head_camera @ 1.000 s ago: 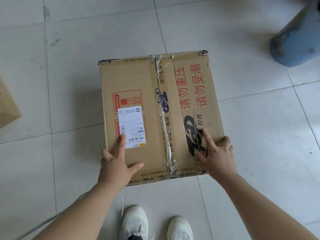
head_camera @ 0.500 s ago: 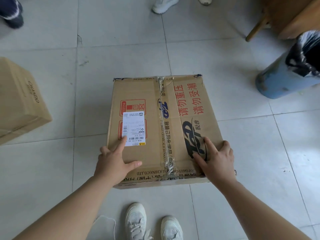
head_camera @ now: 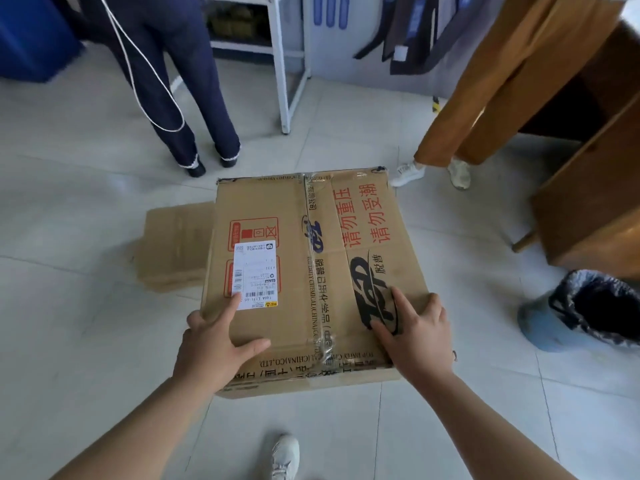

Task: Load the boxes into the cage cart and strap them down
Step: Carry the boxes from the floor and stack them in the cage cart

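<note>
Left hand (head_camera: 214, 344) and right hand (head_camera: 415, 337) grip one box (head_camera: 311, 237).

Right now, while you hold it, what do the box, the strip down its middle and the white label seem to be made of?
Box: brown cardboard, likely corrugated; matte, with frayed corners and a creased flap. Strip: clear plastic packing tape; glossy and wrinkled, with print showing through it. Label: white paper sticker, flat finish, printed with barcodes.

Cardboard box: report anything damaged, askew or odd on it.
The cardboard box has frayed, dark-scuffed far corners. Its clear tape is wrinkled at the seam's far end, and a shipping label is stuck over its red handling marks. Nothing has spilled.
</note>
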Tool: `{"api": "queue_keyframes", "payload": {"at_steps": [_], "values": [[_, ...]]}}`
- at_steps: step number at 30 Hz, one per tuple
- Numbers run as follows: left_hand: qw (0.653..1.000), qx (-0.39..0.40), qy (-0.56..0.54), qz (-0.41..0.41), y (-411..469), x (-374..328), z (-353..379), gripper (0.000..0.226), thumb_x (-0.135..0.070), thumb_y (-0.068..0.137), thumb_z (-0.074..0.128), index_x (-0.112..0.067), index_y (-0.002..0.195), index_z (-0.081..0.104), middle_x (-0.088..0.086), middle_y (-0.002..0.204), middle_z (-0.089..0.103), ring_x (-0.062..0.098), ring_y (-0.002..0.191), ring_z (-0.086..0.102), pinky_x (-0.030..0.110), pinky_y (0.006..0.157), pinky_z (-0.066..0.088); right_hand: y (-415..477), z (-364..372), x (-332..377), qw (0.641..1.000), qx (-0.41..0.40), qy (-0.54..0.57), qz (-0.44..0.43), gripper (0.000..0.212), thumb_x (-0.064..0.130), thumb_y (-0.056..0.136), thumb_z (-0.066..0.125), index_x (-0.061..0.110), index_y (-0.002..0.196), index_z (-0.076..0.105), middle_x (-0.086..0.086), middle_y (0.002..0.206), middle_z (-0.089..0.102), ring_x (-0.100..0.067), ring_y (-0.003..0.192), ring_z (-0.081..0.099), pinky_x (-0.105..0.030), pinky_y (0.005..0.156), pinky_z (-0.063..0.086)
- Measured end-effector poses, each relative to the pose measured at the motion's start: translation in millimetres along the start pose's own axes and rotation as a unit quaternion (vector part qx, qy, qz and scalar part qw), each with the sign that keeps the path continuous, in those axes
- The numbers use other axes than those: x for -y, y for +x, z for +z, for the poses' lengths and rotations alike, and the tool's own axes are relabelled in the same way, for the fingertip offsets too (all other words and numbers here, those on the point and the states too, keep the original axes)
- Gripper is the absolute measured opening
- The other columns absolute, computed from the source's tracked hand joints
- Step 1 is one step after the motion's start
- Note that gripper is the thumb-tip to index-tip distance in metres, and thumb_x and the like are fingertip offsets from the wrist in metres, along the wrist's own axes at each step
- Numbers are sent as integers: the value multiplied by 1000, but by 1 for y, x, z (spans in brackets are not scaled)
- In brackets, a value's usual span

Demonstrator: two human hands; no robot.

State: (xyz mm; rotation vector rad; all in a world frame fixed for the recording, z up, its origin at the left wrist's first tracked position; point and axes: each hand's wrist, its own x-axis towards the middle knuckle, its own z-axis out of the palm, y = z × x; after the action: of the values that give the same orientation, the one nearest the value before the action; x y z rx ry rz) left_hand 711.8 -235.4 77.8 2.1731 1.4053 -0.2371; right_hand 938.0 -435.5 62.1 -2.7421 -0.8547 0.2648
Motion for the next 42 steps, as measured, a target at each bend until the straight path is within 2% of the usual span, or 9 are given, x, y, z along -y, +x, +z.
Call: {"api": "queue_keyframes", "payload": {"at_steps": [10,15,20,24,27,30,35,38,42], "values": [[973,-159,-91,-138,-180,79,-139,99,-76,65,62,-48,147,13,8,129,30,26,110,51,34,91,46,-61,-117,154,975,8,-12,-220,70,69,82,44,38,143,33,-20,132,36,-37,118,41,-43,103,38],[943,-212,-120,-226,-265,133,-168,100,-79,63,61,-48,146,15,8,128,32,25,107,54,34,91,47,-108,-134,233,943,17,-28,-332,70,71,82,40,40,144,31,-21,133,37,-37,117,43,-41,103,38],[894,-262,-160,-326,-362,200,-180,99,-80,62,60,-49,146,17,7,127,33,25,107,53,34,92,46,-182,-135,321,895,45,-37,-442,69,73,81,37,41,143,31,-22,135,36,-39,118,41,-42,104,37],[846,-295,-179,-407,-440,257,-180,99,-81,62,60,-49,145,18,7,123,34,26,103,55,34,86,47,-258,-126,389,849,65,-34,-524,65,72,82,39,43,140,33,-22,134,37,-39,118,38,-43,100,37],[811,-318,-188,-454,-503,299,-175,99,-83,59,59,-48,144,21,5,113,34,26,93,56,34,80,48,-324,-118,431,804,58,-20,-592,60,70,81,44,37,132,46,-15,115,44,-33,100,47,-38,88,42],[777,-336,-194,-495,-570,339,-168,101,-86,56,58,-48,143,23,1,105,32,23,84,57,33,74,52,-398,-107,466,768,73,-4,-636,58,69,81,46,34,127,50,-12,108,43,-30,92,47,-36,85,43],[715,-349,-204,-570,-679,392,-148,102,-88,55,56,-49,143,20,8,126,38,24,93,58,40,82,55,-525,-91,512,704,102,19,-703,56,69,80,46,36,126,50,-12,109,43,-29,91,46,-36,85,45],[663,-367,-213,-617,-743,411,-132,101,-87,56,57,-50,143,21,9,132,37,27,101,56,40,87,53,-602,-84,533,653,115,35,-747,57,69,81,46,41,131,44,-12,109,44,-29,93,46,-36,85,45],[588,-386,-234,-671,-820,423,-108,100,-86,56,58,-52,142,21,11,136,33,29,100,58,42,85,55,-701,-77,555,577,141,54,-803,55,68,80,47,43,129,44,-10,105,45,-30,92,46,-37,83,45]]}}
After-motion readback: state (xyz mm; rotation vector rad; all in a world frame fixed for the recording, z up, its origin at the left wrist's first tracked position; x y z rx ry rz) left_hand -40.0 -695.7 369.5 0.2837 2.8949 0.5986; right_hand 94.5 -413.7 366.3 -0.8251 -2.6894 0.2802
